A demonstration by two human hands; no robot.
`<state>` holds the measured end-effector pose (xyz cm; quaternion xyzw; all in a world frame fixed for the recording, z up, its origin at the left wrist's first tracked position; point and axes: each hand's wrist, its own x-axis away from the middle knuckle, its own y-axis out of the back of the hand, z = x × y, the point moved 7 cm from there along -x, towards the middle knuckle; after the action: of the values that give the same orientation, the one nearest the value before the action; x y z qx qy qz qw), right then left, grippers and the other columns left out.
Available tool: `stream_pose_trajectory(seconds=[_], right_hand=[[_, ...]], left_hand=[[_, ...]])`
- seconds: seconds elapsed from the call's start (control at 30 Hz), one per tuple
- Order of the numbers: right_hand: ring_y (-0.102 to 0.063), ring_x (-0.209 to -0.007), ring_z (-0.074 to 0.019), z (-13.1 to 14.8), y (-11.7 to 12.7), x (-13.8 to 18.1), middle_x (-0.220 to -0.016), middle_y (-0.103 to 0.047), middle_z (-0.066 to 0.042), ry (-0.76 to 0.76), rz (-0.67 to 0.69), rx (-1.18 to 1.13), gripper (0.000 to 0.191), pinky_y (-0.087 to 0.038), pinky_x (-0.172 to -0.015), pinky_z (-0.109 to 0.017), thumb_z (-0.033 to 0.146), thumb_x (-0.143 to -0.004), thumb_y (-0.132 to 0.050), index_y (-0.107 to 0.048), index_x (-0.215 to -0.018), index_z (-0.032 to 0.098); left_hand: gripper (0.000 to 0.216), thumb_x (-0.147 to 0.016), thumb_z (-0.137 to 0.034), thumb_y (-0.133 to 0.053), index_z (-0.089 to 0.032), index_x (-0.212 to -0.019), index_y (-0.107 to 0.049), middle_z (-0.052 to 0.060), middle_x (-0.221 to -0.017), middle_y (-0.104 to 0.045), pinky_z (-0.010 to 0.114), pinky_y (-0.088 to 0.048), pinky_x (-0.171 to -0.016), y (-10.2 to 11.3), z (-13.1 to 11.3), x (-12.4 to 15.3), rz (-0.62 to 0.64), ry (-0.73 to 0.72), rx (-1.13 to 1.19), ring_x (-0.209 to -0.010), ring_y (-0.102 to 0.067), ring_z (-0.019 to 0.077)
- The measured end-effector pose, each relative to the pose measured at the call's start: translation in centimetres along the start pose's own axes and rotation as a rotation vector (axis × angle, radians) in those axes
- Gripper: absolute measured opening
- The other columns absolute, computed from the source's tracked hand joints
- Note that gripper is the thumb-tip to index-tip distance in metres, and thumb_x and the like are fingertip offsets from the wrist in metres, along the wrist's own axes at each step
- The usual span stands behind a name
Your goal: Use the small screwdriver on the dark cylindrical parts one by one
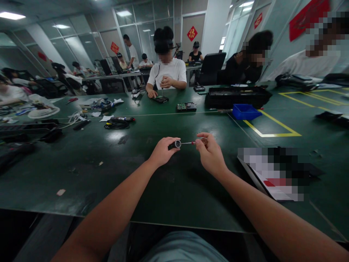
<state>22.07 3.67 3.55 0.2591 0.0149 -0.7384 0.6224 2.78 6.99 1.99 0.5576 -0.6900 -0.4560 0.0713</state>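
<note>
My left hand (163,152) is closed around a small black part with a round, silver-rimmed end (178,144); its exact kind I cannot make out. From the other side, my right hand (211,154) grips a screwdriver (188,143) by its handle, with a red collar showing at the fingertips. The thin metal shaft lies level and points left, its tip at the edge of the silver rim. Whether the tip sits in a screw is too small to tell. Both hands are above the green table (174,196), and the left fingers partly hide the black part.
A pixelated box-like item (269,174) lies right of my right forearm. Farther back are a blue bin (246,111), a long black case (237,97), a hard drive (186,106) and coiled black cable (117,123). Across the table a person (167,72) works on another drive.
</note>
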Motion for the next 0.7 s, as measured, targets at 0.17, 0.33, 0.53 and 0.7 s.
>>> stream_pose_trajectory(seconds=[0.17, 0.33, 0.53, 0.7], right_hand=[[-0.066, -0.076, -0.0188, -1.6, -0.5, -0.2, -0.084, -0.069, -0.003, -0.122, -0.083, -0.35, 0.025, -0.053, -0.077, -0.038, 0.046, -0.091, -0.061, -0.064, -0.095, 0.022], [-0.062, -0.067, -0.0157, -3.0, -0.6, -0.3, -0.078, -0.064, 0.0, -0.272, -0.18, -0.665, 0.03, -0.052, -0.069, -0.034, 0.052, -0.086, -0.066, -0.063, -0.086, 0.023], [-0.059, -0.066, -0.0153, -2.9, 0.7, -0.5, -0.076, -0.064, 0.001, -0.231, -0.236, -0.425, 0.024, -0.048, -0.067, -0.033, 0.047, -0.091, -0.061, -0.061, -0.085, 0.023], [-0.061, -0.071, -0.0167, -1.4, 0.5, -0.3, -0.078, -0.065, 0.0, -0.108, -0.14, -0.239, 0.022, -0.049, -0.071, -0.035, 0.044, -0.097, -0.054, -0.06, -0.092, 0.023]], left_hand=[[0.035, -0.091, -0.023, -0.07, -0.023, -0.126, -0.067, 0.006, -0.124, -0.07, 0.046, -0.045, -0.106, 0.0, -0.8, 0.1, -0.014, -0.042, 0.004, -0.118, -0.061, 0.0249], [0.036, -0.092, -0.024, -0.068, -0.024, -0.128, -0.065, 0.007, -0.125, -0.068, 0.044, -0.045, -0.107, 0.5, -1.5, 0.0, -0.071, -0.159, 0.002, -0.119, -0.06, 0.0237], [0.035, -0.091, -0.023, -0.07, -0.026, -0.126, -0.066, 0.005, -0.122, -0.069, 0.048, -0.043, -0.104, -0.5, -0.2, -0.3, 0.058, -0.104, -0.072, -0.116, -0.061, 0.0247], [0.036, -0.092, -0.025, -0.069, -0.027, -0.127, -0.066, 0.005, -0.123, -0.069, 0.05, -0.041, -0.106, -0.7, -0.3, -0.1, 0.073, -0.071, -0.08, -0.116, -0.061, 0.0249]])
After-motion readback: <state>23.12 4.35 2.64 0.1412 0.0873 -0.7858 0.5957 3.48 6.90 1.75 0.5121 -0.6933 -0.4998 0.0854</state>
